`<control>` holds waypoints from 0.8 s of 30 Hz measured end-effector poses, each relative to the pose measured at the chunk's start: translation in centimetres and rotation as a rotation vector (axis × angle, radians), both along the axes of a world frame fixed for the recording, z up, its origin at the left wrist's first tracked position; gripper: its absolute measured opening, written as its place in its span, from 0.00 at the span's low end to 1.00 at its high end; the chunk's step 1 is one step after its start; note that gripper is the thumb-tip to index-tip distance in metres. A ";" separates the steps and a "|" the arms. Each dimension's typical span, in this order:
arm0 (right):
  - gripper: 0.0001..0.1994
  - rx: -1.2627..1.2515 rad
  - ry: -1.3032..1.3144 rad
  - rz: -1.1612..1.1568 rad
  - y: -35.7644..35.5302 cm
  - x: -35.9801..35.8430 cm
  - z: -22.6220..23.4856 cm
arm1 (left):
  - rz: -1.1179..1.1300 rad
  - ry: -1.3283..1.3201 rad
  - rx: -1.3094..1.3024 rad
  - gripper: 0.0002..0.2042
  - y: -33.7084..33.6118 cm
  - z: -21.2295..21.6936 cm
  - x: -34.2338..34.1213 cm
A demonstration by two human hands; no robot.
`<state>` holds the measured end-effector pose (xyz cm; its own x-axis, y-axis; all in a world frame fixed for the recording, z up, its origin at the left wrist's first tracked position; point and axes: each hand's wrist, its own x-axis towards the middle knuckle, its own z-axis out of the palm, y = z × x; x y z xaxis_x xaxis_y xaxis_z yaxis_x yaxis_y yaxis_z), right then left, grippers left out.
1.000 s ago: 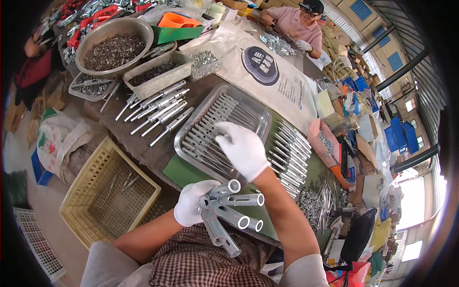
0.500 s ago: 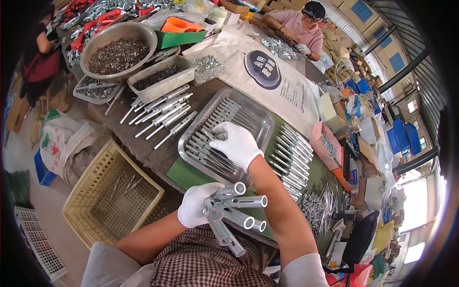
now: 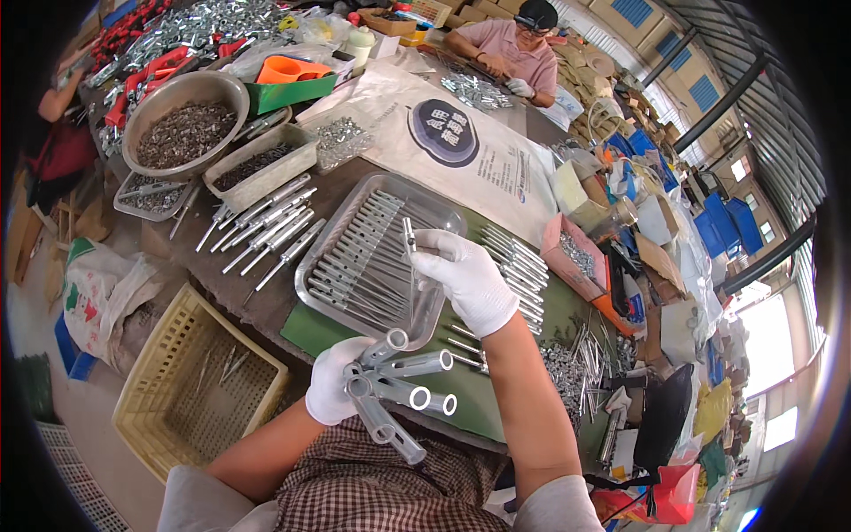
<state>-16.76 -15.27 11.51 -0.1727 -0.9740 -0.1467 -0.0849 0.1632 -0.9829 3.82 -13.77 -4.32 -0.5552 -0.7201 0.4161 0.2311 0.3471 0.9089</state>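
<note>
My left hand (image 3: 335,390), in a white glove, grips a fan of several short metal tubes (image 3: 399,390) near my chest. My right hand (image 3: 465,275), also gloved, is over the right end of a shallow steel tray (image 3: 312,294) and holds one long thin metal bolt (image 3: 409,244) lifted upright between its fingers. Many more long bolts (image 3: 359,262) lie in rows in the tray. The tray rests partly on a green mat (image 3: 319,332).
Loose bolts (image 3: 266,226) lie left of the tray, more bolts (image 3: 514,266) to its right. A steel bowl (image 3: 182,133) and grey bin (image 3: 257,164) of small parts stand at back left. A yellow crate (image 3: 191,390) sits on the floor. Another person (image 3: 505,49) works across the table.
My right hand has come up out of the tray with one bolt pinched in its fingers. My left hand keeps the tubes in the same place.
</note>
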 end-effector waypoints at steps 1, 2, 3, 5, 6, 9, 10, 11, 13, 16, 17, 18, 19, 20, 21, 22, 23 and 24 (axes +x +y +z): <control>0.18 -0.020 -0.002 -0.010 0.2 -0.1 0.0 | 0.023 -0.046 -0.011 0.29 0.0 0.4 0.0; 0.18 -0.023 -0.001 -0.013 0.4 0.0 0.3 | 0.036 0.008 -0.020 0.29 0.0 -0.1 0.0; 0.18 -0.025 -0.016 -0.030 0.6 0.2 0.6 | 0.033 0.009 -0.023 0.29 0.1 0.0 -0.1; 0.18 -0.032 -0.032 -0.050 0.9 0.2 0.9 | 0.079 0.037 0.004 0.28 0.4 0.4 -0.2; 0.18 -0.033 -0.035 -0.055 1.0 0.1 0.9 | 0.082 0.055 0.035 0.28 0.4 0.6 -0.2; 0.18 -0.028 -0.034 -0.073 1.4 0.2 1.1 | 0.145 0.052 -0.043 0.27 0.6 0.5 -0.2; 0.18 -0.019 -0.029 -0.086 1.6 0.1 1.1 | 0.139 0.051 -0.046 0.27 0.5 0.7 -0.2; 0.18 -0.022 -0.030 -0.093 1.7 0.0 1.1 | 0.108 0.063 -0.103 0.25 0.4 0.9 -0.1; 0.18 -0.030 -0.050 -0.081 1.8 -0.6 0.9 | 0.063 0.075 -0.163 0.23 0.2 0.8 0.0; 0.19 -0.048 -0.021 -0.083 2.1 -1.1 0.5 | 0.133 0.158 -0.105 0.14 0.6 2.0 -0.7; 0.19 -0.049 -0.020 -0.110 2.4 -1.5 0.5 | -0.060 0.232 0.613 0.10 0.9 3.0 -0.3; 0.19 -0.038 -0.019 -0.110 2.7 -1.9 0.6 | 0.010 0.314 0.839 0.10 1.0 3.8 -0.8; 0.19 -0.028 -0.022 -0.108 3.0 -2.2 0.5 | 0.090 0.388 1.065 0.11 1.2 4.4 -1.2; 0.19 -0.044 -0.040 -0.141 3.4 -2.2 0.7 | 0.100 0.426 1.114 0.12 1.2 4.7 -1.1; 0.19 -0.043 -0.040 -0.172 3.9 -2.5 0.8 | 0.259 0.130 0.402 0.07 1.1 2.9 -1.0; 0.19 -0.041 -0.019 -0.181 4.3 -2.7 0.9 | 0.227 0.151 0.290 0.10 0.7 0.0 -0.4; 0.18 -0.037 0.007 -0.197 4.8 -3.2 0.9 | 0.187 0.177 0.181 0.16 0.2 0.0 -0.7; 0.17 -0.028 -0.037 -0.237 5.5 -3.4 1.0 | 0.269 -0.293 0.097 0.13 -0.8 0.6 0.3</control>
<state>-20.16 -9.77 12.49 -0.3921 -0.9107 -0.1302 -0.0117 0.1464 -0.9891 4.10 -14.54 -3.73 -0.4262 -0.8841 0.1914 -0.1297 0.2691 0.9543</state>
